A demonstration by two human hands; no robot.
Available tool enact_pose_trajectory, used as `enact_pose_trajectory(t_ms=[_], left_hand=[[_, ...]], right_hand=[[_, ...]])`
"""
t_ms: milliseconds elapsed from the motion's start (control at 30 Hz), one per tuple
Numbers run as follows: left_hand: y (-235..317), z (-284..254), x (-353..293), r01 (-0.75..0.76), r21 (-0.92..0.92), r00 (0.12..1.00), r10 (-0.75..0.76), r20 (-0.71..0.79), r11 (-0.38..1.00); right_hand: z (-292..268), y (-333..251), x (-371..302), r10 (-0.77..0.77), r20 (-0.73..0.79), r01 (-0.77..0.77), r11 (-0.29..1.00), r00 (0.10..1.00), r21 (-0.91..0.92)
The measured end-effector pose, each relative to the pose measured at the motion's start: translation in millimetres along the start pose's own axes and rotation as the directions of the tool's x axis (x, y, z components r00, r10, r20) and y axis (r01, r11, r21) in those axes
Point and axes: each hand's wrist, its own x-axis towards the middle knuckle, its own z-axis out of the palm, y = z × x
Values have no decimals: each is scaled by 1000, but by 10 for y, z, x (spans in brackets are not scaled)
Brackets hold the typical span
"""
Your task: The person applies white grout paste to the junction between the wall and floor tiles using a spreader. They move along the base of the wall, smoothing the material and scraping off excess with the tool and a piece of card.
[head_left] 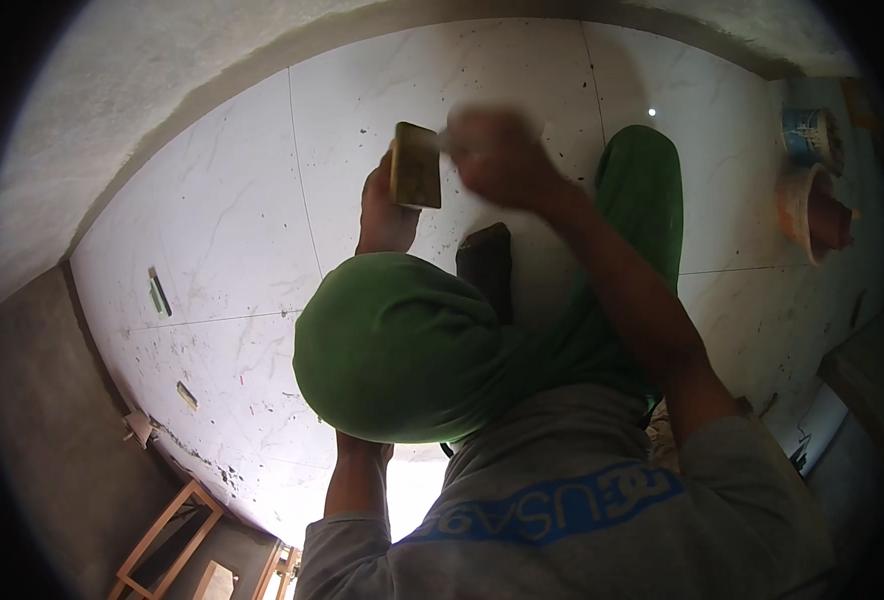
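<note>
My left hand (pixel 387 208) is wrapped round the side of a yellowish-brown rectangular block (pixel 417 166), held above the tiled floor beyond my left knee. What the block is made of I cannot tell. Close to its right side is my right hand (pixel 502 150), smeared by motion, so its fingers do not show clearly. A faint greyish blur lies between that hand and the block; whether it is a held tool I cannot make out.
White marbled tiles (pixel 212 230) carry dark specks. Two small strips, a greenish one (pixel 159 292) and a pale one (pixel 187 396), lie at left. A blue bucket (pixel 812 138) and an orange-white tub (pixel 802 212) stand at right. Wooden frames (pixel 167 545) are at lower left.
</note>
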Motion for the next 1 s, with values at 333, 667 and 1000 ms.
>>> enact_pose_trajectory(t_ms=[333, 667, 1000], left_hand=[[-279, 304, 63, -320, 585, 942, 316, 113, 745], [-124, -1, -102, -259, 626, 943, 334, -3, 736], [-90, -109, 62, -212, 713, 939, 342, -41, 668]], right_hand=[[118, 221, -207, 28, -112, -34, 998, 993, -45], [339, -132, -269, -17, -46, 19, 999, 999, 36], [312, -332, -507, -111, 144, 83, 978, 983, 189]])
